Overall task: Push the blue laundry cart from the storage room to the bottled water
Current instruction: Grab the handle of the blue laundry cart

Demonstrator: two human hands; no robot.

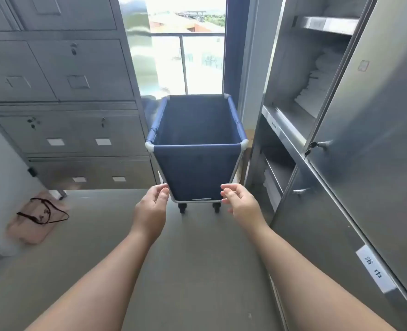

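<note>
The blue laundry cart (196, 168) stands on small black wheels in the middle of a narrow room, in front of a tall window. It is a dark blue fabric bin on a metal frame, and nothing shows inside it. Both my arms reach forward toward its near side. My left hand (151, 207) is open, fingers apart, in front of the cart's lower left corner. My right hand (240, 203) is open in front of the lower right corner. Neither hand grips the cart. No bottled water is in view.
Grey metal locker cabinets (61, 91) line the left wall. Steel shelving (300, 111) with folded white linen and an open steel door (374, 139) stand close on the right. A pink bag (36, 217) with black straps lies on the floor at left. The floor is grey.
</note>
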